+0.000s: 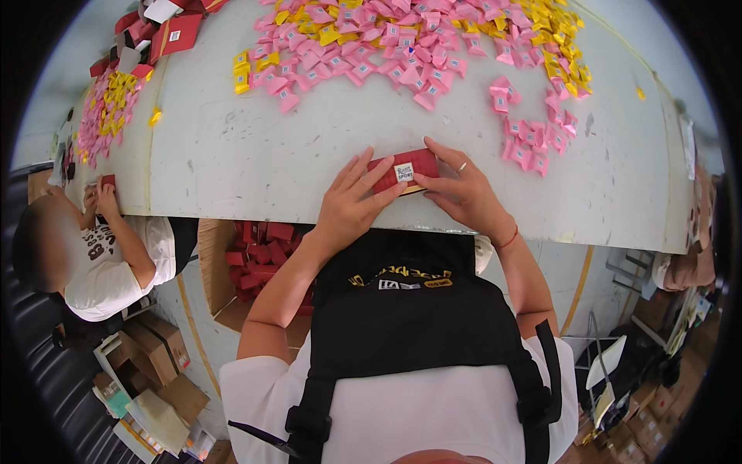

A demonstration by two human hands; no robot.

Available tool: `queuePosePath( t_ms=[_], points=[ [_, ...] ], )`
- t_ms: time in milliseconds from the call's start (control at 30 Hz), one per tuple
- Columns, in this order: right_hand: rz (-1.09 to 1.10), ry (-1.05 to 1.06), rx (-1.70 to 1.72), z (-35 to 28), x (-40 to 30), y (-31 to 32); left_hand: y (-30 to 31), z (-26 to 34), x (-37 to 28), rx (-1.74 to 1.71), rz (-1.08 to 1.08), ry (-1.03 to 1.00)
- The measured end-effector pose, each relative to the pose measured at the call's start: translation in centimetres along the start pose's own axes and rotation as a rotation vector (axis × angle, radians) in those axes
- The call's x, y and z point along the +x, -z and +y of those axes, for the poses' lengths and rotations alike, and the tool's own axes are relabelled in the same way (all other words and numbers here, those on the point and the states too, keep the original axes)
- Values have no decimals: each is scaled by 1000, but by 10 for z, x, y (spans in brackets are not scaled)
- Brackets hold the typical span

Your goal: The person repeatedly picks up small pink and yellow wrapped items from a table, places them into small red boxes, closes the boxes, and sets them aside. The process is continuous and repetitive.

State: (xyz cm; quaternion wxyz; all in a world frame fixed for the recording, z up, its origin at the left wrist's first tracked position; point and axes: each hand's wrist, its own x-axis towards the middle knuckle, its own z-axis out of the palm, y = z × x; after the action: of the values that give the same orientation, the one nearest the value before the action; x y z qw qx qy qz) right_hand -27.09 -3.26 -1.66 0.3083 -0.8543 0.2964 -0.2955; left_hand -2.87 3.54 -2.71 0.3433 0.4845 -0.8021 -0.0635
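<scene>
A small red Ritter Sport carton [421, 162] with a pale square label lies near the table's front edge, between both my hands. My left hand [355, 194] grips its left end, with fingers over the top and the thumb at the front edge. On the other end, my right hand [461, 182] holds the right side, its index finger at the back corner and another finger along the front. The inside of the carton is hidden. Beyond it, many pink wrapped sweets [429, 95] and yellow wrapped sweets [242, 72] are spread over the white table [232, 156].
Below the table at left, a large cardboard box [215, 290] holds several red cartons [261, 255]. A co-worker [116, 261] at the left handles a red carton [108, 181]. Opened red packaging [177, 37] is heaped at the far left. Pink sweets [524, 145] form a loose cluster at right.
</scene>
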Motion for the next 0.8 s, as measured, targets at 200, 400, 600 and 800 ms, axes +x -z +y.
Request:
queuePosePath(
  t_ms=[200,400,600,800],
  points=[
    [62,27,109,7,2,-13,-18,-13,-31,-316,233,85],
    [70,73,32,1,13,-19,3,-9,-12,-170,149,33],
    [-23,159,252,-38,20,-93,54,-1,-69,-88,69,309],
    [-12,13,279,-47,15,-75,166,6,-177,412,154,738]
  ],
)
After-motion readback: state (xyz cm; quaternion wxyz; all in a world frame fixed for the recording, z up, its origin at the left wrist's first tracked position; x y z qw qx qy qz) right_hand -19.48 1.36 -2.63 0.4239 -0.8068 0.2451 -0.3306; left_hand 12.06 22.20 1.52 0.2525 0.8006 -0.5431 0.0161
